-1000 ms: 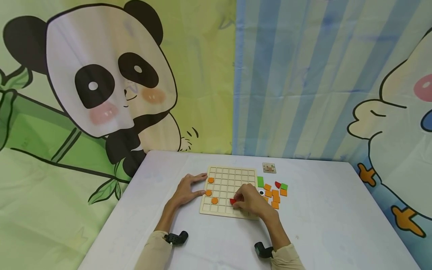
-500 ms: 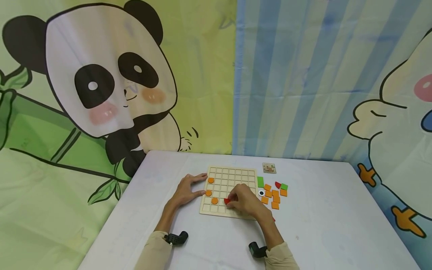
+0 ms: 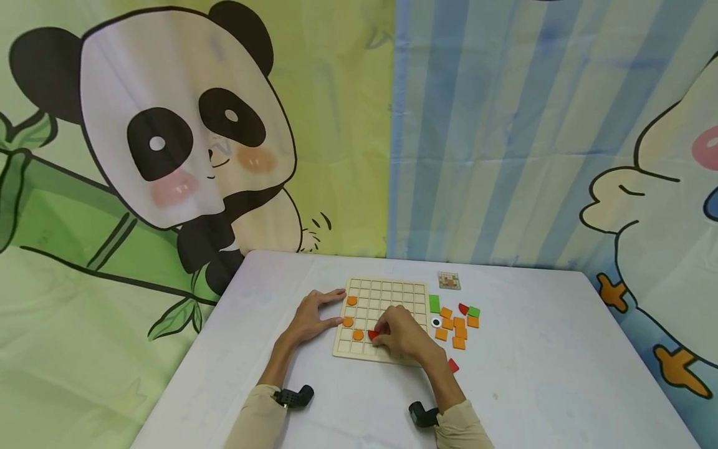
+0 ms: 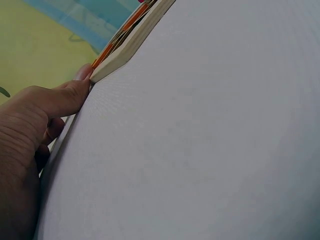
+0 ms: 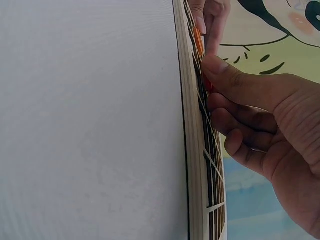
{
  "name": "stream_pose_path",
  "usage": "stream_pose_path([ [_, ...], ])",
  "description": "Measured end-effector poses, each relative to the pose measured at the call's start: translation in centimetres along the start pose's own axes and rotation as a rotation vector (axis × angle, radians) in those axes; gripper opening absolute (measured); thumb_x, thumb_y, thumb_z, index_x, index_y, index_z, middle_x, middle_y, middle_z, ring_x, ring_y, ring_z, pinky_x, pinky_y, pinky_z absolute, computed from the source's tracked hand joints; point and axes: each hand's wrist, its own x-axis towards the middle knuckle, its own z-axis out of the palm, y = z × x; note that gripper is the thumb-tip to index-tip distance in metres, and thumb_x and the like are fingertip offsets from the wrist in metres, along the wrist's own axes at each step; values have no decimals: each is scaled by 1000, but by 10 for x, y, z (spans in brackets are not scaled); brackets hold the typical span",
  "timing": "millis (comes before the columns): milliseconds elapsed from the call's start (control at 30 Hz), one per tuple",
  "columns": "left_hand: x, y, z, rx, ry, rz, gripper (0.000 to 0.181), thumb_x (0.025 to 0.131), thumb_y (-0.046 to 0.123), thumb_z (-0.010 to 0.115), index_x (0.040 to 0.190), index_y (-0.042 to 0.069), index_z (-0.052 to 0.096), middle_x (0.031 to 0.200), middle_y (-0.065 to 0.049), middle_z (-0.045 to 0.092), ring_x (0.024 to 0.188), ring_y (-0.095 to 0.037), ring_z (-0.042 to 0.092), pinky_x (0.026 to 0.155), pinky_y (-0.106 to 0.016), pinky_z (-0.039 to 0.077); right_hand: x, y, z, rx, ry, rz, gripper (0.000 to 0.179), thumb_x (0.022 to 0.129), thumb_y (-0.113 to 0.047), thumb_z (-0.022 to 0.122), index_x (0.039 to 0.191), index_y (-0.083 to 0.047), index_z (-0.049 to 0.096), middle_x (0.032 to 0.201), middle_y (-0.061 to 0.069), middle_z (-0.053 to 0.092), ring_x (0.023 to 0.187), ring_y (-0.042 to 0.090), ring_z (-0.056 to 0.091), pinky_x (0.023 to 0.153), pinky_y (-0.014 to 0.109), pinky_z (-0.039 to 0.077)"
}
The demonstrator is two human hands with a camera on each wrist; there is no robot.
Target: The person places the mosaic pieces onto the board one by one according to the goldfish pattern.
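Leftward over the grid board (image 3: 412, 299), the right hand (image 3: 402, 332) has carried its red piece (image 3: 373, 335) nearer the three orange discs (image 3: 358, 335) than a second ago, and a red wedge (image 3: 453, 365) beyond the board's near right corner is now uncovered. Pale and wood-like, the board is square, thick-edged and lined into small cells. Flat tiles lie off its right side: orange squares (image 3: 459, 343), green pieces (image 3: 434, 304) and a white disc with a black centre (image 3: 436, 322). Smooth, glossless-looking red shows between the right thumb and fingertips, which pinch the piece over the board's nearer half; its outline is partly hidden, and whether it touches the board I cannot tell. Straightish and gripping nothing, the left hand's (image 3: 310, 318) fingers touch the board's left edge.
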Motion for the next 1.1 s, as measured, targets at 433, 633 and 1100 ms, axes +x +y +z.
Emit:
stream_pose_path([
  [433,0,5,-2,-15,-1,16,65,90,28,92,150,19,68,163,8,60,112,-20,58,105,-45,43,3,0,2,-5,5,4,13,86,-11,94,95,-5,86,79,-3,76,71,9,61,66,25,53],
  [633,-1,4,-2,-18,0,10,66,89,28,92,150,20,68,162,8,60,108,-19,57,102,-42,42,3,-1,3,-20,20,6,15,86,-12,94,96,-5,86,79,-4,75,71,7,61,67,24,53],
  [1100,-1,4,-2,-5,-6,5,67,89,29,92,151,21,68,163,8,60,109,-18,56,101,-41,42,2,1,5,-18,38,-14,15,85,-13,95,95,-5,86,81,-3,75,71,6,61,66,24,54],
])
